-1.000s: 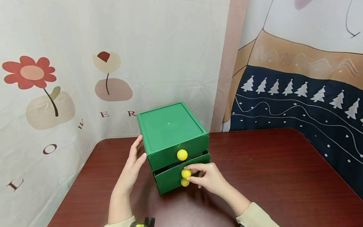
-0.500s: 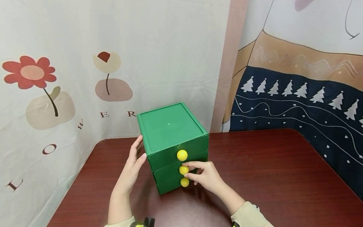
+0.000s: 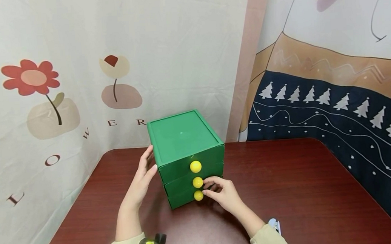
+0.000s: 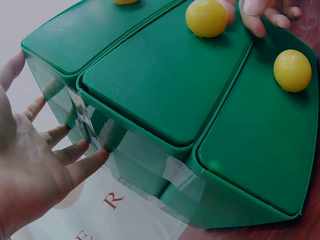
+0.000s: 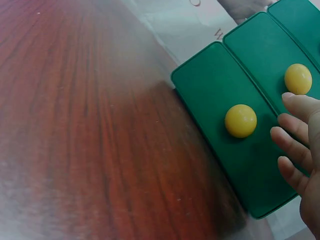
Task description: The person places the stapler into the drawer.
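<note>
A green drawer unit [image 3: 183, 136] with three stacked drawers stands on the table, every drawer front flush. Each front has a round yellow knob: the top knob [image 3: 195, 166], the middle knob [image 3: 198, 182] and the bottom knob [image 3: 198, 195]. My left hand [image 3: 139, 184] rests its straight, spread fingers along the unit's left side, where the left wrist view shows clear tape [image 4: 185, 172]. Beside the middle and bottom knobs, my right hand [image 3: 226, 193] has loosely bent fingers and thumb apart, gripping nothing. Its fingertips lie very near the middle knob [image 5: 298, 79]; whether they touch cannot be told.
The reddish-brown table [image 3: 288, 183] extends on both sides of the unit. Behind it hangs a pale printed curtain [image 3: 184, 54], with a dark tree-patterned cloth [image 3: 318, 121] at right. A small pale-blue object [image 3: 274, 224] is partly hidden by the right sleeve.
The middle drawer, pulled out a little one second ago, has slid in flush under my right hand's push. That hand has since let go of the middle knob. My left hand has stayed put.
</note>
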`<state>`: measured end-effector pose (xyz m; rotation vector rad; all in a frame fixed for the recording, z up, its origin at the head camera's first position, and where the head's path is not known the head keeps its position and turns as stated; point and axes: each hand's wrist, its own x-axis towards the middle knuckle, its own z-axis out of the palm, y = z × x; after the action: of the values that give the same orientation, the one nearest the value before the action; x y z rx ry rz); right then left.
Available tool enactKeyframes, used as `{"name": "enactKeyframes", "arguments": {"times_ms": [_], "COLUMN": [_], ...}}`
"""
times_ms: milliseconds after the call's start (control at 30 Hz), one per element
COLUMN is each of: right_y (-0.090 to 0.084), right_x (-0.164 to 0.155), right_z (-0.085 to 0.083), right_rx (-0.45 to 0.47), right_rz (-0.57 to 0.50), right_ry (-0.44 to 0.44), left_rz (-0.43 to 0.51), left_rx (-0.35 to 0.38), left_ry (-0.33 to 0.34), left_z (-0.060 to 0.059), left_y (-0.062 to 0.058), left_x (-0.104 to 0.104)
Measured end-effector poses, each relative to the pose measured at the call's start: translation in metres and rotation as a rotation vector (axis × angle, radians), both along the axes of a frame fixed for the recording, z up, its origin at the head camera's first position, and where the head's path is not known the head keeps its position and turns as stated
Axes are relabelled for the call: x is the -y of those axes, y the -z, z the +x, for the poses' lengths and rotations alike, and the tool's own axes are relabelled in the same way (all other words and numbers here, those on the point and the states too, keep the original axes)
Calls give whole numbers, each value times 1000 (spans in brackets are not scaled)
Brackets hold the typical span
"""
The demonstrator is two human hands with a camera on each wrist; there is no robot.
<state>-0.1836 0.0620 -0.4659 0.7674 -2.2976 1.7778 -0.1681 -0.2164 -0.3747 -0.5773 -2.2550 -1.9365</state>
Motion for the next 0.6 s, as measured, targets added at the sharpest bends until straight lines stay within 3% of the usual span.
{"name": "enactKeyframes", "arguments": {"times_ms": [600], "right_y": [17], "right_x": [8], "right_z": [1], "right_rx": [89], "right_rz": [84], "right_ry": [-27], "left_rz": [15], "left_rx": [-21], "left_ry": [13], "left_z": [-1], "left_y": [3], "left_x": [1]}}
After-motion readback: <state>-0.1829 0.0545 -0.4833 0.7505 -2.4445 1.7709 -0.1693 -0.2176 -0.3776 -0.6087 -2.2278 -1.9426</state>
